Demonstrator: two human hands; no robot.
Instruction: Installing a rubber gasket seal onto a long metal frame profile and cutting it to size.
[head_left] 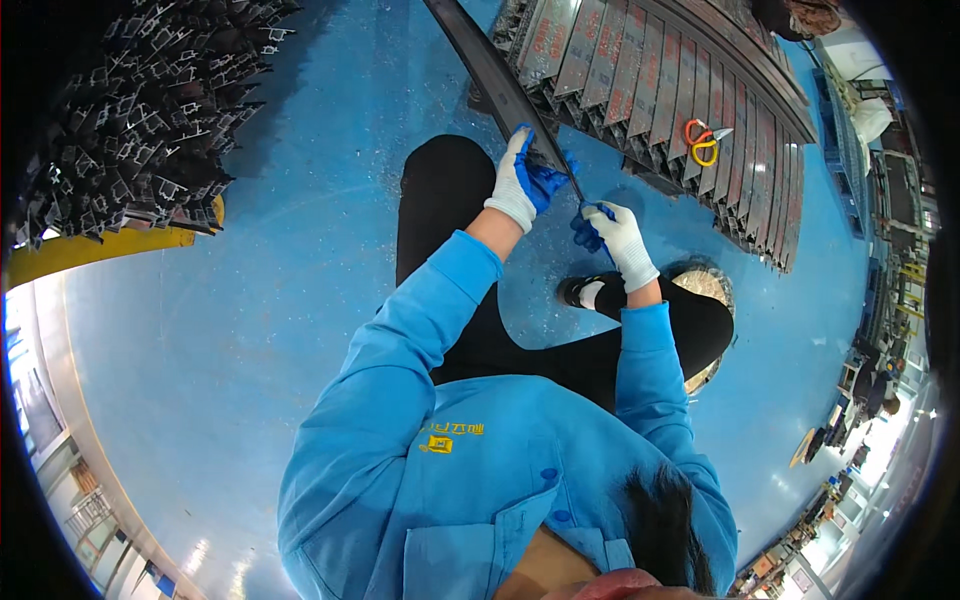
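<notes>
A long dark profile strip [478, 60] slants from the top edge down toward me. Its near end lies in my left hand [520, 185], whose fingers are wrapped round it in a white glove with a blue palm. My right hand [618, 240], gloved the same way, is closed just beyond that end. Something thin and dark runs between its fingers and the strip's tip; whether it is part of the strip or a separate tool I cannot tell. Scissors [702, 143] with orange and yellow handles lie on a stack of dark profiles [645, 70], ahead and right of my hands.
Many cut profile ends [150, 130] are piled at the far left above a yellow support [120, 250]. Small chips dot the blue floor [250, 330]. A round seat-like object [705, 280] shows beside my right knee. Racks [905, 290] line the right side.
</notes>
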